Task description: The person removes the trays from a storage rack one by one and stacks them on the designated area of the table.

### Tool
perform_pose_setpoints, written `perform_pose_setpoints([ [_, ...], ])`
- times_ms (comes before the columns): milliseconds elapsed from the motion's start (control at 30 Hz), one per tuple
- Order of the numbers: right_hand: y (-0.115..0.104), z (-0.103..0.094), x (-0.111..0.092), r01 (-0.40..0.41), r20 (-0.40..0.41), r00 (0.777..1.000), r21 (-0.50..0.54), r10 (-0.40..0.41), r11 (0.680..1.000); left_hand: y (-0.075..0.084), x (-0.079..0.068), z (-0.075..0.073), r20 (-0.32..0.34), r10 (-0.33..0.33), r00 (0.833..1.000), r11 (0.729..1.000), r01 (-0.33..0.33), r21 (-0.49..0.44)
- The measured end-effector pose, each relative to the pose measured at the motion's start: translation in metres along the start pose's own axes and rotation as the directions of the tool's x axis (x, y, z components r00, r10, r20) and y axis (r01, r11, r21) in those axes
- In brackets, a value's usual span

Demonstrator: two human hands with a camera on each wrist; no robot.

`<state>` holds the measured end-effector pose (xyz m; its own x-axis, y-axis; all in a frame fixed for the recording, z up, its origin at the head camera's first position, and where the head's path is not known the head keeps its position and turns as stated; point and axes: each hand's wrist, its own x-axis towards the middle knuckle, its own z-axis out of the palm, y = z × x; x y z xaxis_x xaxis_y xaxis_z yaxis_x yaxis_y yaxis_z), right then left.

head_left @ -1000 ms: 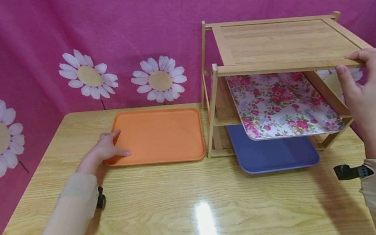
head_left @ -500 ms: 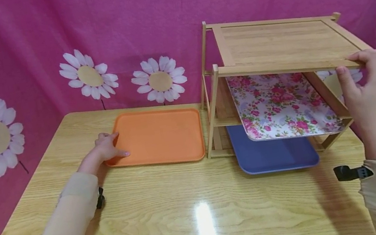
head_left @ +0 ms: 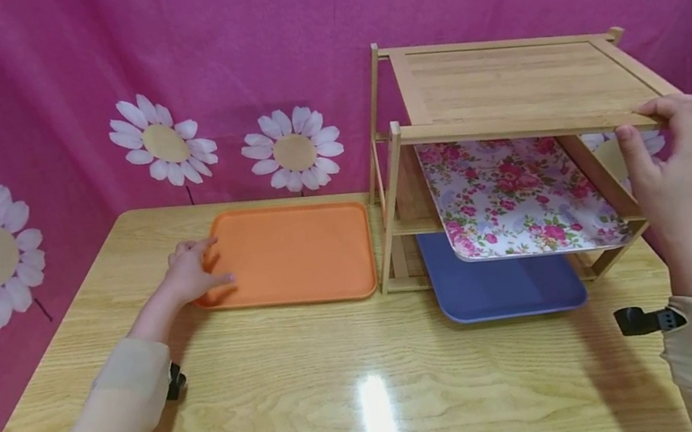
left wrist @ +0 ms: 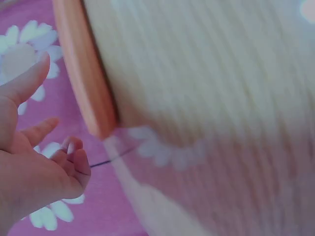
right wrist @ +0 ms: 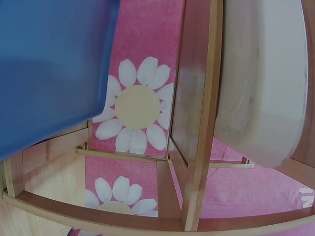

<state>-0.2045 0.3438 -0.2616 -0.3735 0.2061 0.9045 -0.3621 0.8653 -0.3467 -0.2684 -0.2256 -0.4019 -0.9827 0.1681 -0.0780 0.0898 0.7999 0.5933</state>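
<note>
An orange tray (head_left: pixel 297 255) lies flat on the table, left of a wooden shelf rack (head_left: pixel 517 81). My left hand (head_left: pixel 189 272) is at the tray's left end, thumb and fingers spread. In the left wrist view the fingers stand apart from the tray's orange edge (left wrist: pixel 86 69). My right hand (head_left: pixel 690 155) grips the front rail of the rack's top board at its right corner, thumb below and fingers over it. A floral tray (head_left: pixel 516 194) sits on the middle shelf and a blue tray (head_left: pixel 512 291) on the bottom one, both jutting out in front.
The rack stands at the back right of the wooden table (head_left: pixel 281 397). A pink curtain (head_left: pixel 258 31) with daisies hangs close behind it and along the left side. Glare shows on the table's front.
My left hand has lifted slightly and its fingers have loosened from the orange tray's edge, with the forearm shifting left. The right hand keeps its grip on the rack; the trays lie as before.
</note>
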Motion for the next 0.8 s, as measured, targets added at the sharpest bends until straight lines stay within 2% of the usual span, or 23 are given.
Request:
perform_pose_setpoints([
  [167,-0.012,-0.002,0.001,0.0,0.002,1.0,0.006,0.0,1.0,0.013,-0.009,-0.004,-0.035,0.006,0.999,0.999,-0.008,-0.041],
  [300,-0.013,-0.003,0.001,0.003,0.008,1.0,0.006,-0.003,1.0,0.023,-0.018,-0.007,-0.064,0.023,0.998,0.996,-0.029,-0.084],
  [500,-0.003,-0.001,0.0,0.001,0.002,1.0,0.0,-0.001,1.0,0.046,-0.033,-0.01,-0.139,0.036,0.99,0.983,-0.06,-0.174],
  [633,0.008,0.0,-0.001,0.006,-0.002,1.0,-0.004,-0.006,1.0,0.059,-0.043,-0.009,-0.2,0.03,0.979,0.964,-0.082,-0.254],
  [800,0.016,0.001,-0.001,0.012,0.001,1.0,-0.015,-0.012,1.0,0.075,-0.053,-0.007,-0.244,0.054,0.968,0.946,-0.128,-0.298],
])
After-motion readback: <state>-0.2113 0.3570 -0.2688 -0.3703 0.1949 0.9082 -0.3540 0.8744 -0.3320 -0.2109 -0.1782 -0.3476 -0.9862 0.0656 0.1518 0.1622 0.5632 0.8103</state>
